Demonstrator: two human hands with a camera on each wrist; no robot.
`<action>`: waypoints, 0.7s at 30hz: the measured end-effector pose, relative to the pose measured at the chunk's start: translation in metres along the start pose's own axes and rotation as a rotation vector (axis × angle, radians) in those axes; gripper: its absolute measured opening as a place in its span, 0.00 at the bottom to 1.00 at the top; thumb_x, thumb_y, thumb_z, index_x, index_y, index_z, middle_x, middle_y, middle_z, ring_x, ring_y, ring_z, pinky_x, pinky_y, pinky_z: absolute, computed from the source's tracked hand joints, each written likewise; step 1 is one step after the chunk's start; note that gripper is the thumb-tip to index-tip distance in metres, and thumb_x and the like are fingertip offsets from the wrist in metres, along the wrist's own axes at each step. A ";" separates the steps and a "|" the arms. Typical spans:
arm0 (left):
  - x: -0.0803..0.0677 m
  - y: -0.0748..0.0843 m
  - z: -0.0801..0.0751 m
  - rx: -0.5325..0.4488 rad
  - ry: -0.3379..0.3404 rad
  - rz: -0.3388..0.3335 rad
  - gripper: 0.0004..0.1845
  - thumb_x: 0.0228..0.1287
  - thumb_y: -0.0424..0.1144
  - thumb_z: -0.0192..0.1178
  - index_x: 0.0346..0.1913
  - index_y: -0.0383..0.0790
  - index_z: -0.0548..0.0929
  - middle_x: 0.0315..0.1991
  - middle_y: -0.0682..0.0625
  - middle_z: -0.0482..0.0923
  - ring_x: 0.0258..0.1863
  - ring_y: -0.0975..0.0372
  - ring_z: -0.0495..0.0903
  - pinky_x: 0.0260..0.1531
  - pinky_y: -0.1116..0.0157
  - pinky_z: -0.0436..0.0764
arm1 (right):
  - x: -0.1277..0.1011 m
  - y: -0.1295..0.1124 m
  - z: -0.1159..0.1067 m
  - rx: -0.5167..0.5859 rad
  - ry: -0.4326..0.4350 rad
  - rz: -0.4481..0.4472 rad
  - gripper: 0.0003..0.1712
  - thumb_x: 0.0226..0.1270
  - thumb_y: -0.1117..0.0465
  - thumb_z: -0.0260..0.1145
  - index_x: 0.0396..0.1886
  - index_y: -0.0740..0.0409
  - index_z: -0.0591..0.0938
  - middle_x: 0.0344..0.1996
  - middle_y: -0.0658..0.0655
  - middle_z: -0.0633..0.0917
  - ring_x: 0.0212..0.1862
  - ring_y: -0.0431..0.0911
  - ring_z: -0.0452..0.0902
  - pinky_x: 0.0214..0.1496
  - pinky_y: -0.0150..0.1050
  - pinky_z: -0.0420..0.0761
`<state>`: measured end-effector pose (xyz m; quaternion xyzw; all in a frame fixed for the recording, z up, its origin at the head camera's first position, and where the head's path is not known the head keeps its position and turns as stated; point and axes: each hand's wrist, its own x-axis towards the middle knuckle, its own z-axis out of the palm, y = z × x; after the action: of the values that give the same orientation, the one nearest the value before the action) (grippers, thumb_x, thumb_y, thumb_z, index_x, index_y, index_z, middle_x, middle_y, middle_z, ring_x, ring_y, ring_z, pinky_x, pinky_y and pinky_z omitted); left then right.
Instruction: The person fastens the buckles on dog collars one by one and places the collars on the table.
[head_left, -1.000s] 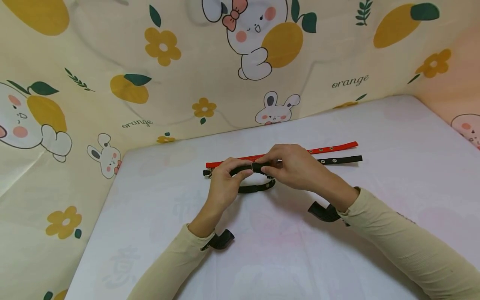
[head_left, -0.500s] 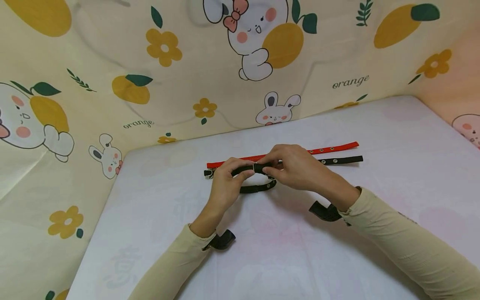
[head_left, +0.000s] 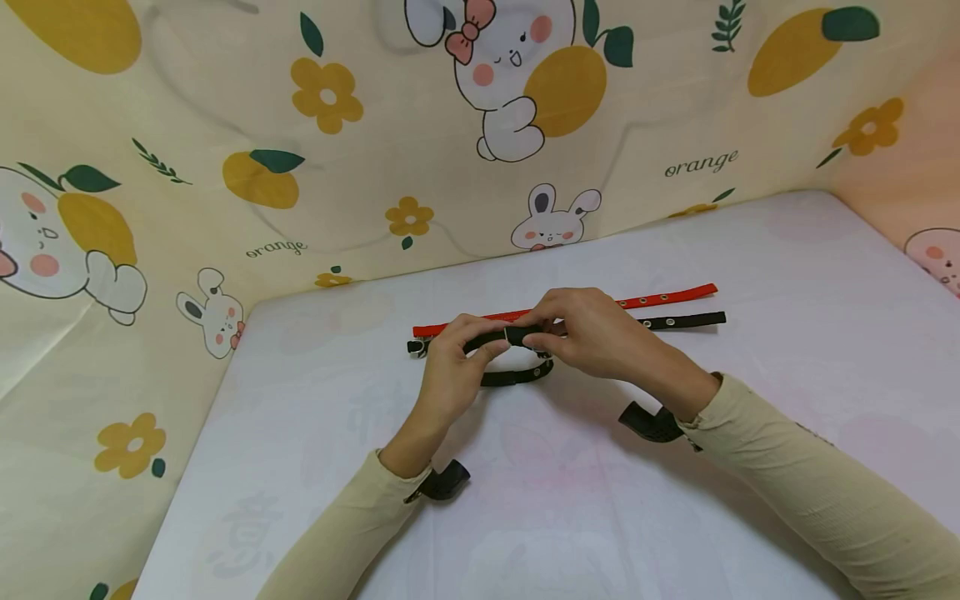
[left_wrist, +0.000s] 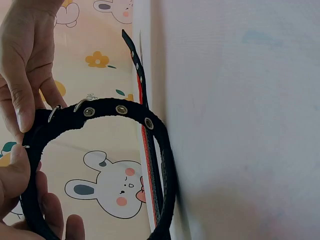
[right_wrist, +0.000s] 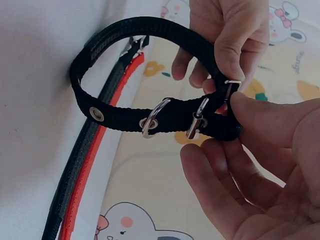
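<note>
A black webbing collar [head_left: 516,375] with metal eyelets, a D-ring [right_wrist: 155,117] and a buckle [right_wrist: 197,120] is bent into a loop just above the white table [head_left: 525,500]. My left hand [head_left: 480,346] pinches the loop's upper left part. My right hand [head_left: 536,333] pinches the strap at the buckle, thumb on top. In the left wrist view the collar [left_wrist: 120,109] arches between both hands. The right wrist view shows the strap end by my right hand's fingers [right_wrist: 260,120].
A red strap [head_left: 663,296] and a second black strap [head_left: 690,319] lie flat side by side on the table just behind my hands. Printed cloth [head_left: 337,167] forms walls at the back and both sides. Wrist cameras [head_left: 442,482] sit under both sleeves.
My fingers have shifted slightly on the collar at the buckle. Both hands stay in the same spot, and the two flat straps have not moved.
</note>
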<state>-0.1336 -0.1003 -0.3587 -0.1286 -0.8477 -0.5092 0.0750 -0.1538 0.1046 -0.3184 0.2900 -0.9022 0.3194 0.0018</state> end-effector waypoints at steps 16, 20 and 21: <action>0.000 -0.003 0.001 -0.039 0.023 0.018 0.15 0.60 0.38 0.70 0.51 0.43 0.88 0.45 0.48 0.84 0.50 0.59 0.82 0.49 0.65 0.81 | 0.004 0.006 0.003 0.024 0.026 0.059 0.14 0.63 0.52 0.73 0.48 0.44 0.89 0.40 0.46 0.88 0.37 0.42 0.79 0.39 0.37 0.78; 0.000 -0.004 0.001 -0.087 0.028 0.015 0.14 0.60 0.37 0.70 0.49 0.42 0.87 0.47 0.47 0.85 0.51 0.58 0.83 0.53 0.60 0.82 | 0.005 0.007 0.005 0.052 0.031 0.077 0.16 0.61 0.50 0.74 0.49 0.44 0.88 0.41 0.46 0.88 0.40 0.43 0.82 0.43 0.40 0.81; -0.001 -0.004 0.000 -0.102 0.032 0.002 0.14 0.60 0.37 0.70 0.49 0.42 0.87 0.48 0.48 0.85 0.51 0.59 0.83 0.54 0.60 0.82 | 0.005 0.008 0.006 0.052 0.027 0.082 0.16 0.61 0.50 0.74 0.49 0.45 0.88 0.40 0.46 0.89 0.41 0.43 0.83 0.44 0.42 0.81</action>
<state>-0.1344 -0.1020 -0.3624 -0.1250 -0.8192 -0.5536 0.0826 -0.1607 0.1037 -0.3267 0.2482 -0.9046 0.3465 -0.0066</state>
